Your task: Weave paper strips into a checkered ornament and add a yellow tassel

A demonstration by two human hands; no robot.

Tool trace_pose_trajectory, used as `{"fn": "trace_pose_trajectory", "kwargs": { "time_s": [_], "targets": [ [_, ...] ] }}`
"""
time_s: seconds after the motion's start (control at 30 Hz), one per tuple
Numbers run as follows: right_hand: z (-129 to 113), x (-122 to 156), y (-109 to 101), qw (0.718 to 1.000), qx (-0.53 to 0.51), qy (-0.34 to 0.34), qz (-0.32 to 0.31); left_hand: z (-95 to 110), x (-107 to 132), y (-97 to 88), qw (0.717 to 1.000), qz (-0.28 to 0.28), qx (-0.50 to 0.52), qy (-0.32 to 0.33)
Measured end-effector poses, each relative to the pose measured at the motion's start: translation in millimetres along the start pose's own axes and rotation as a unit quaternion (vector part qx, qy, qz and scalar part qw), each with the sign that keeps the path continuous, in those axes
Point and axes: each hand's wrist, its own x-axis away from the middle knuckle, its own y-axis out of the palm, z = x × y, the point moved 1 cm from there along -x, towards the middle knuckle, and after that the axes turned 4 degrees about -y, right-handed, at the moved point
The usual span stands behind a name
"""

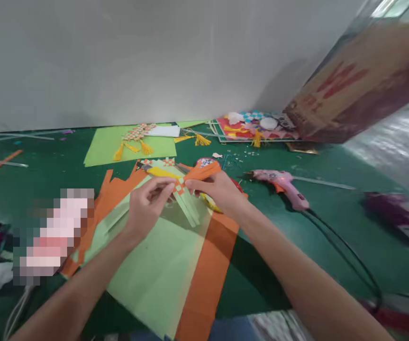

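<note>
A small checkered weave of orange and light green paper strips is held up between my two hands. My left hand pinches its left edge with thumb and forefinger. On the other side, my right hand is closed on the weave's right edge, where orange strips fan out to the upper right. Loose green strip ends hang down toward me. Beneath lie a light green sheet and an orange sheet. A yellow-handled cutter rests just behind my left fingers.
A pink glue gun with a black cord lies on the green table at right. Behind are yellow tassels, a woven piece and a tray of decorations. A cardboard box leans at the back right.
</note>
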Motion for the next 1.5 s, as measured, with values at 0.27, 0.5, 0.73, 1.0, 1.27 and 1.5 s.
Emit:
{"fn": "trace_pose_trajectory", "kwargs": {
  "time_s": [0.27,0.5,0.73,1.0,1.27,1.5],
  "targets": [
    [-4.9,3.0,4.1,0.998,-0.022,0.019,0.057,1.3,1.5,0.5,0.998,-0.009,-0.044,0.032],
    [-4.1,0.8,3.3,0.998,-0.034,0.027,0.052,4.4,2.0,1.4,1.000,-0.009,-0.024,0.010],
    [-6.3,1.1,-1.2,0.998,0.004,0.049,0.026,6.0,0.2,0.8,1.000,0.013,-0.002,-0.011],
    [-2.5,2.2,-2.8,0.998,0.038,0.032,0.047,8.3,-0.8,1.2,0.999,-0.012,0.016,-0.049],
    [-5.7,3.0,0.4,0.996,0.052,0.032,0.059,6.4,-0.5,0.5,0.996,-0.033,0.026,-0.075],
    [-7.5,2.0,0.7,0.994,0.085,0.052,0.039,6.6,-0.6,0.7,0.995,-0.041,0.035,-0.086]
  ]
}}
